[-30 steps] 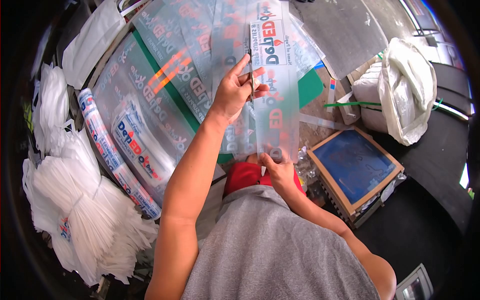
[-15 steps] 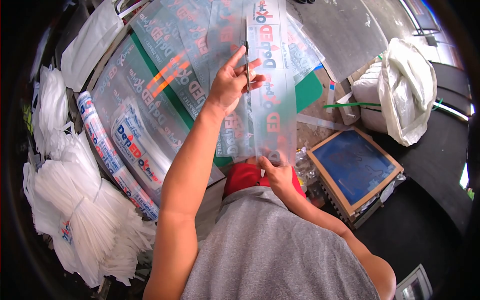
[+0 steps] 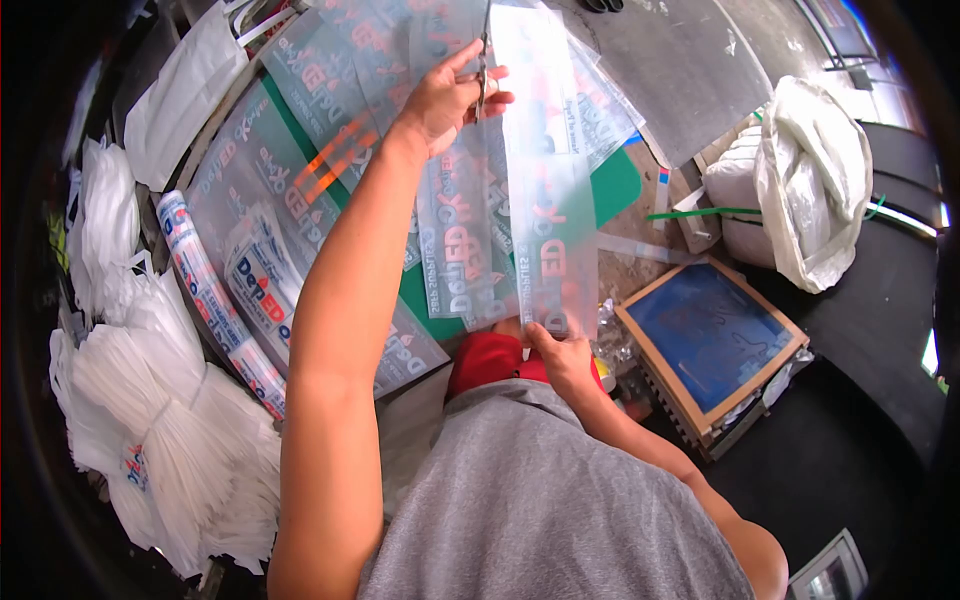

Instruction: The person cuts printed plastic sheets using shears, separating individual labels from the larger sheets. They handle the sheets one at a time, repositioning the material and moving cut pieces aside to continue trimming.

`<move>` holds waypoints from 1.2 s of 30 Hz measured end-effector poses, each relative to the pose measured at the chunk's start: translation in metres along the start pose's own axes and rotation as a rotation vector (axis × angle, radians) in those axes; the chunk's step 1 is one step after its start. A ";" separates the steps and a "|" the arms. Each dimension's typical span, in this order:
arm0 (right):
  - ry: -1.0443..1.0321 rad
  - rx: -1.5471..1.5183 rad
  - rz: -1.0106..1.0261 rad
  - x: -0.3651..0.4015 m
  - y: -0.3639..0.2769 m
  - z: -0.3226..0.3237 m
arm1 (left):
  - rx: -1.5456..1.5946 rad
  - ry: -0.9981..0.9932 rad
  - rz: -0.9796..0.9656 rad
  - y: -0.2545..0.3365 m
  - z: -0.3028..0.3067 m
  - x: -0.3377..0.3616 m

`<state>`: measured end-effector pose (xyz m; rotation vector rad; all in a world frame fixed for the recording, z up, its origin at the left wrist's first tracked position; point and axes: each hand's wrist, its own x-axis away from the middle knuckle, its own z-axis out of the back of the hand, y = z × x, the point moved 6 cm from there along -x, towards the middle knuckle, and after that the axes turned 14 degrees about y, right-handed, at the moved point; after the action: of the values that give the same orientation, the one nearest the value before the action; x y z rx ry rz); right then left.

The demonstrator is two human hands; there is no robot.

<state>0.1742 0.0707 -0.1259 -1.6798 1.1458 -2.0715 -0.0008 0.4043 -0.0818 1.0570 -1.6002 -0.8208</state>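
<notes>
Fingers [image 3: 466, 58] of left hand [image 3: 440, 100] clamped round slim metal scissors [image 3: 484, 40]; fingertips [image 3: 540, 335] of right hand [image 3: 562, 355] pinching long translucent plastic strip printed in red and blue lettering [image 3: 550, 200].

Strip stretched between both hands above green cutting mat [image 3: 620, 180], lower end nipped close to grey shirt [image 3: 540, 500] and red cloth [image 3: 490, 355], upper end at scissor blades near top edge of view. Blades parted or closed: cannot tell. Beneath and to left, overlapping translucent printed sheets [image 3: 300, 150] spread over mat, rolled printed sheets [image 3: 205, 290] beside them, bundles of white plastic bags [image 3: 150, 430] at far left. Just right of right hand, wooden frame with blue screen [image 3: 710, 335]; farther right, bulging white plastic sack [image 3: 810, 170].
</notes>
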 end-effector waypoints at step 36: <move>-0.352 -0.113 -0.435 0.013 0.034 -0.113 | 0.052 0.445 0.023 -0.106 0.082 0.344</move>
<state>0.0582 0.0877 -0.1438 -2.4060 0.8545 -1.8356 -0.0927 0.0467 -0.0710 1.1614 -1.2564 -0.4855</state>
